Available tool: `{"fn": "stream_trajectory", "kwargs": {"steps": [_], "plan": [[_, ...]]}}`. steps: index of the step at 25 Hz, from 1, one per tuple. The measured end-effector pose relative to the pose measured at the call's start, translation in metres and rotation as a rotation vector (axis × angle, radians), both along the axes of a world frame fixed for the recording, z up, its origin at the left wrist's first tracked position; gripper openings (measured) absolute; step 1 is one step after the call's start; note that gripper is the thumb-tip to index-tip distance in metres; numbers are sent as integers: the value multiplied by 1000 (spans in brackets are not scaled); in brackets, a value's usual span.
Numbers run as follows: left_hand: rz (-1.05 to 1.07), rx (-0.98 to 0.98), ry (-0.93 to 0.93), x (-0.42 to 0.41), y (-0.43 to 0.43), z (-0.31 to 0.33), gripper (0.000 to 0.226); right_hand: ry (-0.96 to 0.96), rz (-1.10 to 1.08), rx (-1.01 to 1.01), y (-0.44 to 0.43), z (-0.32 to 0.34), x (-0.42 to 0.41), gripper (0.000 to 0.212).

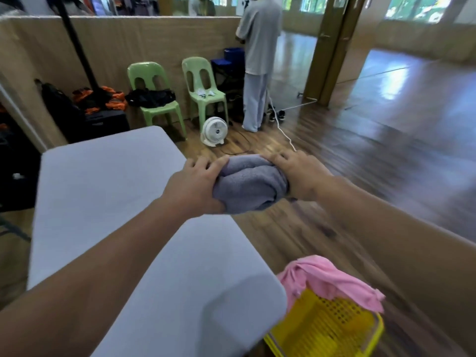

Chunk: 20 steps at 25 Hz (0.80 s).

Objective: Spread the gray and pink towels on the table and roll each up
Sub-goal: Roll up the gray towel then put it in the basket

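Beside the table — both hands grip the bunched gray towel.

2 green chairs, glossy wood floor

Basket right of table, fan beyond it

The person shows as two bare arms, uncovered from the wrists back to the lower edge of the view. The left hand and the right hand are bare as well, with rounded knuckles. The left forearm and right forearm look broad and smooth, and blur hides finer detail.
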<state>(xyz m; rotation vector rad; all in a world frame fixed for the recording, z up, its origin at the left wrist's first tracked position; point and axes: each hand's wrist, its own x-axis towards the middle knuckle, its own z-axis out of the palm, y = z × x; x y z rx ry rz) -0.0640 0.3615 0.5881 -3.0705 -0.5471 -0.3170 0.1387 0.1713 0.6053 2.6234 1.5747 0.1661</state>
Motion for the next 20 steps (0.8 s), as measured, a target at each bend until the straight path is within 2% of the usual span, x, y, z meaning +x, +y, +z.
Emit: {"fn": "stream_trajectory", "kwargs": {"steps": [3, 7, 10, 13, 16, 20], "plan": [[-44, -50, 17, 62, -62, -22, 111, 29, -62, -2, -70, -19, 52, 132], [-35, -100, 71, 145, -153, -85, 112, 95, -41, -36, -156, -91, 142, 131], [68, -163, 94, 185, -219, -151, 110, 173, 41, -132, -199, -154, 193, 123], [180, -313, 175, 189, -275, -219, 109, 223, 88, -229, -229, -212, 205, 107], [273, -436, 322, 176, -320, -301, 116, 320, 175, -356, -247, -296, 203, 102], [340, -553, 535, 163, -356, -430, 121, 436, 244, -474, -278, -455, 191, 98]]}}
